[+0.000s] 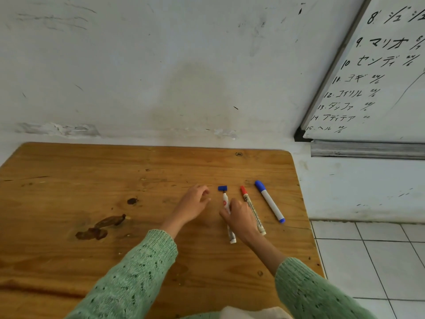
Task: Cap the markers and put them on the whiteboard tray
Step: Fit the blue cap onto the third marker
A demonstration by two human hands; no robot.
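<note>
You are closing your right hand (239, 217) over the middle of the uncapped marker (226, 203), fingers wrapping its barrel while it is lying on the wooden table (92, 171). Its long axis is running roughly away from you, bare tip pointing at the wall and almost touching the loose blue cap (222, 188), which is lying crosswise just beyond it; likely set there for quick capping. Your left hand (194, 203) is hovering half open and empty, fingers curled, just left of the cap, probably reaching for it. The red-capped marker (251, 210) and blue-capped marker (269, 201) are lying to the right, caps pointing away. The whiteboard tray (368, 150) is sitting well apart, upper right.
</note>
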